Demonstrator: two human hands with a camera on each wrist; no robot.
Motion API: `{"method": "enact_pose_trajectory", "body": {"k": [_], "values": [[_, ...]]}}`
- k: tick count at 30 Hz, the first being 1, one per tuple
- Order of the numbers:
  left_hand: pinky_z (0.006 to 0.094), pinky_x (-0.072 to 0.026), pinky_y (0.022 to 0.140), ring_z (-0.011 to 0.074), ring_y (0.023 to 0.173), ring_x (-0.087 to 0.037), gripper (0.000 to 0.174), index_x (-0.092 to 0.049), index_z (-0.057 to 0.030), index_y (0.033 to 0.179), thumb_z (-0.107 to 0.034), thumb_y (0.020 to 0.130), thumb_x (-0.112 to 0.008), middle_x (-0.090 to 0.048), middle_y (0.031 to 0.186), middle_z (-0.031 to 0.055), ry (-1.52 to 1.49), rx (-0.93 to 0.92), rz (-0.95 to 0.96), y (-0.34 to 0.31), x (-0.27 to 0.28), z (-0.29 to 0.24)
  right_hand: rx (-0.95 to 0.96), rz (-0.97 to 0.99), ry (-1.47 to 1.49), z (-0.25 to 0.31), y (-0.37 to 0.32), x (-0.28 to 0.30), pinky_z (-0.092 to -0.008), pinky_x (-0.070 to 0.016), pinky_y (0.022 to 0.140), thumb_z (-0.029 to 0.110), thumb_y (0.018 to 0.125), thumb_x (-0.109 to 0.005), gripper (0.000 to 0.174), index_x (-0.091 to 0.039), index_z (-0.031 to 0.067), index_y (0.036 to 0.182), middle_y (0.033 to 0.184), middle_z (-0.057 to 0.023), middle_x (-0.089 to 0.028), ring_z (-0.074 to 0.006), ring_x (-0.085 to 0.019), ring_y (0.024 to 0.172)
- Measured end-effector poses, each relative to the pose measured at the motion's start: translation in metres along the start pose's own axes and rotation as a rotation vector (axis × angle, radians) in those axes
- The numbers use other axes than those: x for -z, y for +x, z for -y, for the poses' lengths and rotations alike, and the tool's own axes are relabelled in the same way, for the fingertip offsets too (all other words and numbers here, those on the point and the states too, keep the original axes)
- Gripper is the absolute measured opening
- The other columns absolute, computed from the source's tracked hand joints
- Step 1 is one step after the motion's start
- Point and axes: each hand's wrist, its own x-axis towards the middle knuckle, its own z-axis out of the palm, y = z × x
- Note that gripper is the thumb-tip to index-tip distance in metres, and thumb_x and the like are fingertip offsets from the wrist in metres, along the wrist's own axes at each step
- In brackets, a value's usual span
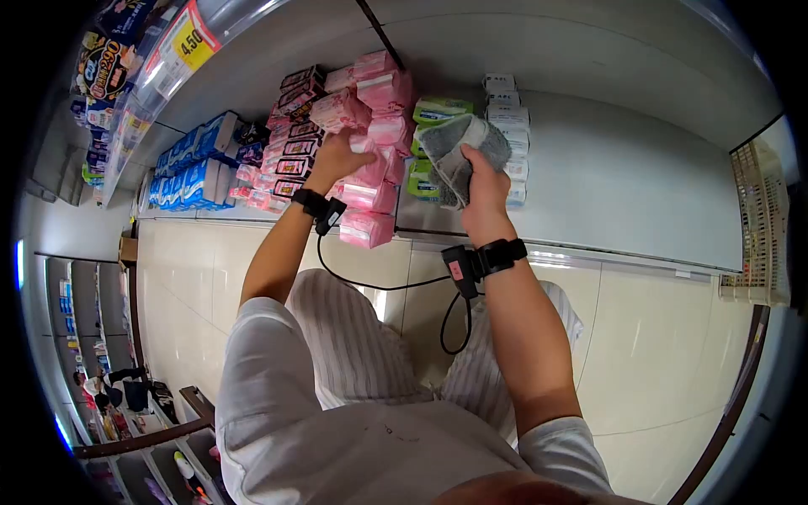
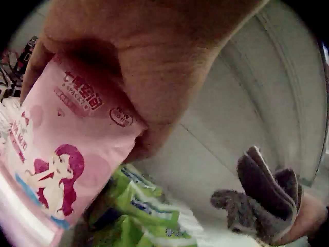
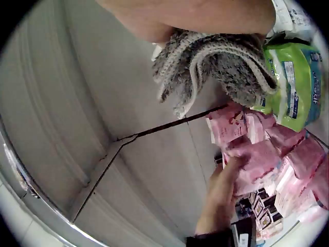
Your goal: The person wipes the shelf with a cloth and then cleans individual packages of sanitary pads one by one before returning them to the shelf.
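Observation:
My left hand (image 1: 335, 162) grips a pink soft pack (image 2: 72, 134), printed with a long-haired cartoon figure, among stacked pink packs (image 1: 368, 195) on the shelf. In the left wrist view its thumb and fingers lie along opposite sides of that pack. A folded grey cloth (image 1: 446, 156) with a pale edge is held in my right hand (image 1: 488, 198), thumb on top. The cloth hangs over green packs (image 1: 427, 181) and beside a column of white packs (image 1: 509, 126). In the right wrist view it droops in loose folds.
Blue packs (image 1: 194, 181) and black-and-pink packs (image 1: 295, 160) stand farther left on the shelf (image 1: 623, 177). A price tag (image 1: 181, 50) hangs at upper left. A beige plastic basket (image 1: 757, 223) sits at the right end. A cable (image 1: 383, 289) links both wristbands.

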Motion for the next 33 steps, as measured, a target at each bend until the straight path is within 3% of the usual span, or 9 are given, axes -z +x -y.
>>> {"method": "enact_pose_trajectory", "body": {"k": [4,6,11,15,19,23,26,28,33], "values": [[0.0468,-0.0497,0.095,0.0450,0.115,-0.057,0.095,-0.051,0.0023,0.132,-0.053,0.061,-0.081,-0.061,0.116,0.0317,0.013,0.012,-0.073,0.050,0.001,-0.005,-0.036,-0.043,-0.030,0.005,-0.004,-0.001,-0.0338,-0.0478,0.090,0.014,0.078,-0.078,0.052,-0.058,-0.0023,0.124,0.118,-0.0084,-0.065,-0.0225,-0.062,0.103],[0.0510,-0.0486,0.095,0.0474,0.120,-0.051,0.096,-0.047,0.0028,0.134,-0.053,0.064,-0.081,-0.056,0.121,0.0338,0.033,-0.118,-0.539,0.063,-0.010,-0.009,0.012,-0.008,-0.004,0.003,-0.005,0.001,-0.0371,-0.0505,0.088,0.015,0.079,-0.078,0.052,-0.057,-0.0033,0.123,0.118,-0.0107,-0.064,-0.0245,-0.063,0.102],[0.0536,-0.0451,0.098,0.0544,0.120,-0.044,0.095,-0.040,0.0099,0.138,-0.049,0.074,-0.078,-0.042,0.136,0.0358,0.001,-0.216,-0.558,0.005,-0.001,-0.029,0.045,-0.044,-0.008,0.002,0.000,0.004,-0.0403,-0.0536,0.085,0.017,0.079,-0.078,0.053,-0.057,-0.0046,0.123,0.117,-0.0132,-0.064,-0.0266,-0.064,0.102],[0.0497,-0.0462,0.099,0.0543,0.123,-0.043,0.115,-0.024,0.0119,0.145,-0.055,0.071,-0.081,-0.035,0.134,0.0452,0.028,-0.034,-0.257,-0.069,-0.028,-0.003,-0.005,-0.018,0.029,0.004,-0.002,0.002,-0.0377,-0.0510,0.087,0.016,0.078,-0.079,0.052,-0.058,-0.0036,0.122,0.117,-0.0110,-0.065,-0.0247,-0.063,0.102],[0.0434,-0.0436,0.105,0.0523,0.130,-0.042,0.145,-0.006,0.0164,0.148,-0.064,0.057,-0.085,-0.033,0.138,0.0438,0.069,0.379,0.143,-0.121,-0.062,0.013,-0.065,-0.019,0.057,0.000,-0.003,-0.004,-0.0356,-0.0475,0.091,0.014,0.077,-0.080,0.055,-0.057,-0.0021,0.124,0.119,-0.0096,-0.064,-0.0227,-0.061,0.104],[0.0430,-0.0454,0.104,0.0517,0.126,-0.047,0.146,0.001,0.0182,0.147,-0.063,0.059,-0.082,-0.031,0.139,0.0469,0.080,0.402,0.343,-0.153,-0.068,-0.010,-0.080,0.026,0.046,-0.009,-0.011,-0.010,-0.0356,-0.0479,0.091,0.014,0.076,-0.081,0.057,-0.056,-0.0034,0.125,0.119,-0.0100,-0.064,-0.0231,-0.061,0.104],[0.0434,-0.0490,0.097,0.0466,0.115,-0.058,0.126,-0.020,0.0214,0.140,-0.061,0.064,-0.077,-0.053,0.122,0.0415,0.113,0.335,0.324,-0.140,-0.067,0.018,-0.069,0.059,0.083,-0.009,-0.017,-0.018,-0.0352,-0.0480,0.090,0.014,0.075,-0.081,0.057,-0.057,-0.0059,0.123,0.119,-0.0106,-0.064,-0.0238,-0.061,0.105],[0.0436,-0.0514,0.091,0.0426,0.103,-0.066,0.107,-0.041,0.0213,0.126,-0.061,0.066,-0.073,-0.066,0.105,0.0333,0.031,0.355,0.336,-0.125,-0.039,0.024,-0.136,-0.095,0.009,-0.009,-0.015,-0.022,-0.0355,-0.0483,0.090,0.013,0.076,-0.080,0.054,-0.058,-0.0062,0.122,0.119,-0.0112,-0.064,-0.0243,-0.061,0.105],[0.0434,-0.0487,0.096,0.0431,0.111,-0.062,0.099,-0.044,0.0137,0.131,-0.057,0.067,-0.074,-0.062,0.114,0.0360,-0.011,0.249,0.227,-0.102,0.040,-0.020,-0.016,-0.098,0.097,-0.002,-0.023,-0.022,-0.0362,-0.0487,0.089,0.012,0.077,-0.078,0.051,-0.059,-0.0042,0.121,0.120,-0.0116,-0.064,-0.0245,-0.061,0.105]]}}
